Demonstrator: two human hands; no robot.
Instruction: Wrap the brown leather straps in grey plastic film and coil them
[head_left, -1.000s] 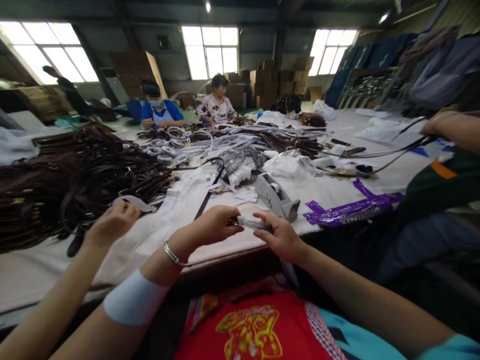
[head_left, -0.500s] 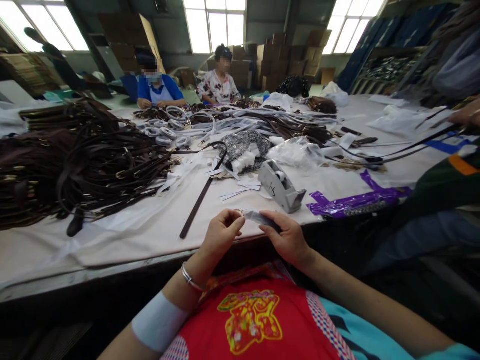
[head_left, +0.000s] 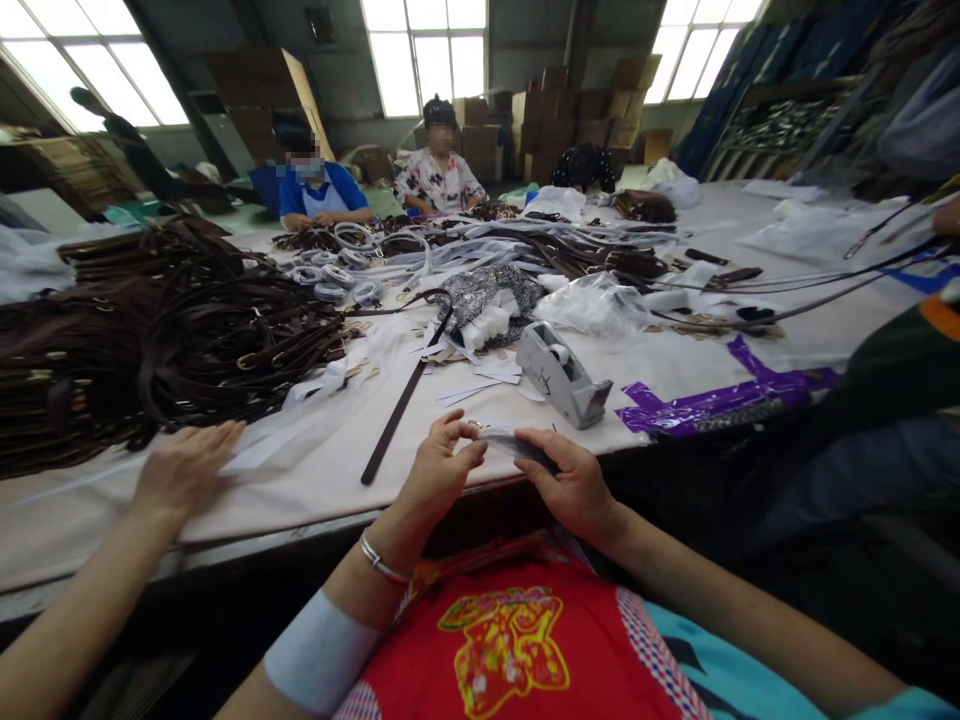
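My right hand (head_left: 574, 482) is closed around a dark strap wrapped in thin translucent sheeting (head_left: 501, 440). At the strap's left end a small gold-coloured metal fitting (head_left: 478, 427) shows, and my left hand (head_left: 442, 462) is closed in a pinch there. Both hands are just above the table's front edge. Beyond them stands a grey tape dispenser (head_left: 559, 375), with white paper strips (head_left: 480, 385) to its left. A single brown strap (head_left: 394, 425) lies on the table left of my hands, its far end curling toward a speckled bundle (head_left: 487, 295).
Another person's hand (head_left: 187, 465) rests at the near left, beside a large heap of brown straps (head_left: 225, 340). Purple tape (head_left: 697, 400) marks the table edge at right. Clear plastic bags (head_left: 596, 305) lie mid-table. Co-workers sit across the table (head_left: 315, 510).
Another person's arm has come in from the left, its hand at the strap heap. My hands stay almost in place on the wrapped strap; my left fingers have shifted slightly.
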